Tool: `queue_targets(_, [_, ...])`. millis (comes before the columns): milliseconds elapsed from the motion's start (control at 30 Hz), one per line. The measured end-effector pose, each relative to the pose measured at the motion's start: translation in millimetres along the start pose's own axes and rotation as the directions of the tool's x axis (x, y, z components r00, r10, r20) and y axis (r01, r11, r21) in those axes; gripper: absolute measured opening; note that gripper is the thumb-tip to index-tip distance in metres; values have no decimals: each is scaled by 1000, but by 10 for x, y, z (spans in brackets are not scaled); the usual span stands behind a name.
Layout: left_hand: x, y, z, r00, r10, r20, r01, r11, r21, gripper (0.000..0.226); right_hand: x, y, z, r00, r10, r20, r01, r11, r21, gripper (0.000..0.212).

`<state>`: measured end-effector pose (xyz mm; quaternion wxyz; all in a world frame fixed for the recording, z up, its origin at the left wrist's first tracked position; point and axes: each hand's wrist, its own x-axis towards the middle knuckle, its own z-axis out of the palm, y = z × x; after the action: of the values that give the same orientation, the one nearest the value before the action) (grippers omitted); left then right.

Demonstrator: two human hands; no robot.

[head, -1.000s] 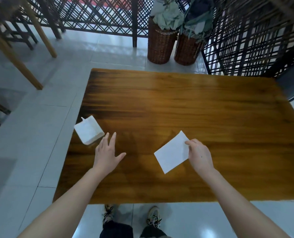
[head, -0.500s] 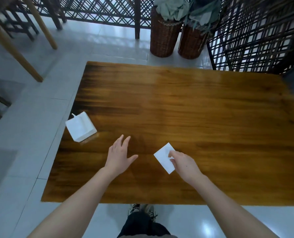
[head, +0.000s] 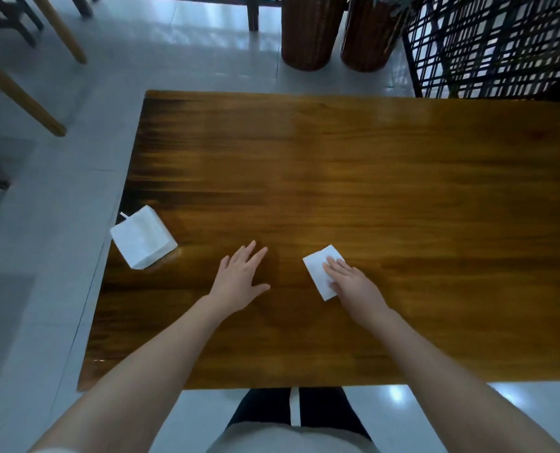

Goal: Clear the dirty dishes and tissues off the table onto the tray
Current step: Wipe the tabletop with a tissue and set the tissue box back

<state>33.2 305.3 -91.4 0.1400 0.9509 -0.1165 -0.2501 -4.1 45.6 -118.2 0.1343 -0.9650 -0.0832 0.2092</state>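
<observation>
Folded smaller, the white paper tissue (head: 316, 271) is pinned by the flat, open right hand (head: 350, 284); its free corner should be pinched.

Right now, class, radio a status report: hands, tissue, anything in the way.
Left hand empty, spread over table. Right hand flat, fingers pressing folded tissue. White pack at table's left edge, clear of both hands.

Reaching out ahead, holding the left hand (head: 239, 277) flat and palm-down, fingers spread a bit, pressing down with the right hand (head: 350, 282), fingers straight.
</observation>
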Motion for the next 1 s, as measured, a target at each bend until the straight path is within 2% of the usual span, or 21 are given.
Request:
queue_targets(167, [66,68,5,998,-36,42,35,999,37,76,169,29,-72,999,32,-25,-33,999,-8,50])
queue_targets(333, [20,96,47,996,-78,38,76,997,34,77,197,43,-44,999,-36,25,38,997,-62,54])
queue_targets(600, [-180,-178,74,969,-213,-128,204,976,-78,66,209,69,-24,985,-147,95,160,977,-142,59])
queue_targets(833, [-515,-491,163,928,-333,-167,319,942,-104,55,14,-257,120,964,-207,169,228,966,-119,62])
queue_targets(1000, [-696,-525,131,928,-333,-167,311,939,-144,54,-115,-717,304,938,-287,196,311,945,-104,68])
